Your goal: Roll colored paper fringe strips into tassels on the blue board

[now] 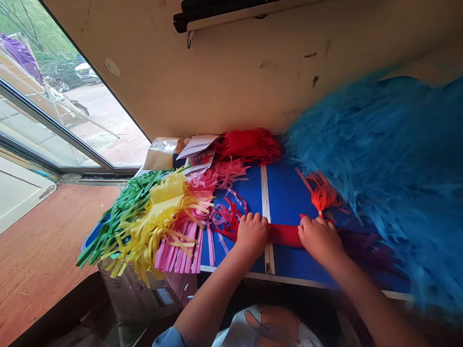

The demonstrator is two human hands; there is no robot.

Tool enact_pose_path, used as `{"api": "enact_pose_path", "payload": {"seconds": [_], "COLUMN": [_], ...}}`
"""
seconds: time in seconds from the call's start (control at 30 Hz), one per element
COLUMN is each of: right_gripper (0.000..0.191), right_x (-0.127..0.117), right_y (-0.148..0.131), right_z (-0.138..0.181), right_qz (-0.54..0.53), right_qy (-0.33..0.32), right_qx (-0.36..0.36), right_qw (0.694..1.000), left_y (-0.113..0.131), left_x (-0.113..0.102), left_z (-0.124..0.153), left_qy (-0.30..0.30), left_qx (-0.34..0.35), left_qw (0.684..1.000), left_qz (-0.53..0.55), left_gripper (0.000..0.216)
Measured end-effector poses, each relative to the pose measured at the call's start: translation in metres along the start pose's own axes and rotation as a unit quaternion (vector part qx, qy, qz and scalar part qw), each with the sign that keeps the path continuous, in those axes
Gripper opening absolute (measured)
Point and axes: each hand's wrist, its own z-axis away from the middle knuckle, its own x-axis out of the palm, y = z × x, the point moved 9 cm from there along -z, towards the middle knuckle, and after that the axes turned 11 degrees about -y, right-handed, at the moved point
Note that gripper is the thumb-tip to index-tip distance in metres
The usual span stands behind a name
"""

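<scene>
Shirt front (267,331) closest, my left hand (253,234) and right hand (320,238) both curled down gripping red paper band (285,235), long axis left-right, fringed ends pointing outward, middle crossing pale seam (265,190) of blue table (286,193).

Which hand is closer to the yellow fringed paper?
Left. The left hand holds the red strip right of the yellow fringed paper; the right hand holds it farther right.
</scene>
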Motion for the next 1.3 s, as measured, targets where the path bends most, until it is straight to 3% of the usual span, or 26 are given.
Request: {"api": "enact_pose_path", "payload": {"seconds": [0.27,0.37,0.47,0.57,0.67,0.73,0.87,0.93,1.0,1.07,1.13,1.17,1.23,1.3], "right_gripper": [0.017,0.015,0.013,0.012,0.013,0.013,0.015,0.017,0.018,0.018,0.018,0.017,0.018,0.02], "right_x": [-0.023,-0.031,-0.031,-0.03,-0.03,-0.029,-0.03,-0.03,-0.029,-0.028,-0.025,-0.024,-0.02,-0.017], "right_y": [-0.002,-0.004,-0.004,-0.003,-0.004,-0.005,-0.005,-0.005,-0.003,-0.002,0.0,0.001,0.001,0.001], "right_z": [0.009,0.012,0.011,0.01,0.009,0.009,0.01,0.01,0.01,0.009,0.008,0.007,0.006,0.005], "right_qz": [0.043,0.06,0.065,0.071,0.073,0.072,0.063,0.06,0.057,0.054,0.048,0.045,0.033,0.021], "right_qy": [0.046,0.065,0.077,0.084,0.081,0.077,0.077,0.081,0.08,0.075,0.069,0.065,0.059,0.055], "right_qx": [0.069,0.078,0.076,0.075,0.07,0.068,0.071,0.071,0.072,0.073,0.074,0.073,0.07,0.069], "right_qw": [0.996,0.993,0.992,0.991,0.992,0.992,0.992,0.992,0.993,0.993,0.994,0.994,0.995,0.996], "left_y": [-0.003,0.021,0.057,0.065,0.039,0.004,-0.086,-0.104,-0.082,-0.021,0.046,0.065,0.083,0.082], "left_x": [-0.019,-0.024,-0.011,0.015,0.027,0.026,0.001,-0.018,-0.03,-0.027,-0.013,-0.005,0.011,0.022], "left_z": [0.0,0.014,0.032,0.038,0.044,0.05,0.072,0.084,0.081,0.061,0.045,0.039,0.03,0.029], "left_qy": [0.02,0.08,0.114,0.058,0.019,0.011,0.052,0.112,0.161,0.155,0.11,0.089,0.05,0.03], "left_qx": [-0.006,0.057,0.161,0.176,0.152,0.106,-0.129,-0.228,-0.211,-0.046,0.134,0.165,0.182,0.179], "left_qw": [1.0,0.995,0.98,0.983,0.988,0.994,0.99,0.967,0.964,0.986,0.984,0.982,0.982,0.983], "left_qz": [-0.024,-0.03,-0.019,0.002,0.015,0.009,-0.015,-0.011,0.006,0.031,0.028,0.028,0.025,0.019], "left_gripper": [0.024,0.032,0.054,0.075,0.076,0.074,0.062,0.058,0.057,0.058,0.067,0.074,0.084,0.087]}}
